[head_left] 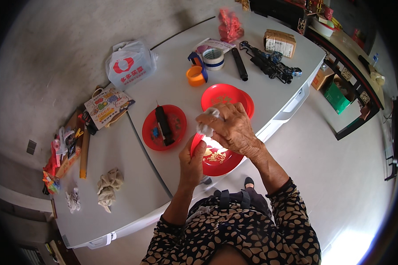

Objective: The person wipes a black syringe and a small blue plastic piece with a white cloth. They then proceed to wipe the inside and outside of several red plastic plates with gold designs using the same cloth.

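My left hand point(190, 169) grips the left edge of a red plate point(225, 166) with gold printing, held tilted near the table's front edge. Pinched in my right hand point(236, 130) is a crumpled white cloth point(204, 128), which rests at the plate's upper left rim. Bright light glares off part of the plate. Just beyond my right hand sit stacked red plates point(213, 92), partly covered by it. To the left, another red plate point(148, 138) bears a black handheld tool point(163, 125) with a thin tip and some small blue bits.
Farther back on the grey table stand a white tape roll point(213, 59), an orange ring point(195, 77), a black cylinder point(239, 64), a black folded stand point(272, 64) and a cardboard box point(280, 43). A white plastic bag point(130, 66) and crumpled cloths point(109, 187) lie leftward.
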Available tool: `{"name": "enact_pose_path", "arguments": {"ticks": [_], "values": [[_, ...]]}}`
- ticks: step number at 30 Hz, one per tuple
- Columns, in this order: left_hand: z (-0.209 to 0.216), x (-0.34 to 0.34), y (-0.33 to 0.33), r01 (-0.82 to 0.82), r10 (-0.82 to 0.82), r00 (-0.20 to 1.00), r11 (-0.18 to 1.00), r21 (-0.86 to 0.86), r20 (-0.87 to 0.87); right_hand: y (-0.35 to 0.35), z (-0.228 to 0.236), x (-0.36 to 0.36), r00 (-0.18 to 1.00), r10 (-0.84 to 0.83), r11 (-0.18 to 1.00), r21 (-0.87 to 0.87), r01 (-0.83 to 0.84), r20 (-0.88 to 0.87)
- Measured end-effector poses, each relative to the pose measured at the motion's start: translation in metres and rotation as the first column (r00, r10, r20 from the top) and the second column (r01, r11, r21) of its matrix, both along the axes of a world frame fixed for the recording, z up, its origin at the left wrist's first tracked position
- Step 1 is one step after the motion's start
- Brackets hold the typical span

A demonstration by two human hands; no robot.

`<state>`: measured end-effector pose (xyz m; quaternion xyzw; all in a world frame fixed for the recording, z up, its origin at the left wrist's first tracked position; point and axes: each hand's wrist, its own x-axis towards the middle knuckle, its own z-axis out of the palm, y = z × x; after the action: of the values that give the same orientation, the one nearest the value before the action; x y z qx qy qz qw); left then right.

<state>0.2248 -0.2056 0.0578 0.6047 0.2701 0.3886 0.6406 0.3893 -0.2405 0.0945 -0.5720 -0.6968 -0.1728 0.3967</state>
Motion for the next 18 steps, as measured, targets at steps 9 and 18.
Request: {"name": "enact_pose_path", "arguments": {"ticks": [9,18], "values": [[-0.008,0.006,-0.004,-0.102,0.103,0.993,0.995,-0.02,0.059,-0.011,-0.034,0.011,0.927,-0.204,0.978,-0.106,0.179,-0.316],[-0.005,0.007,0.001,-0.32,0.318,0.939,0.947,-0.005,0.131,-0.035,-0.098,-0.012,0.947,-0.265,0.961,-0.129,0.245,-0.18]]}}
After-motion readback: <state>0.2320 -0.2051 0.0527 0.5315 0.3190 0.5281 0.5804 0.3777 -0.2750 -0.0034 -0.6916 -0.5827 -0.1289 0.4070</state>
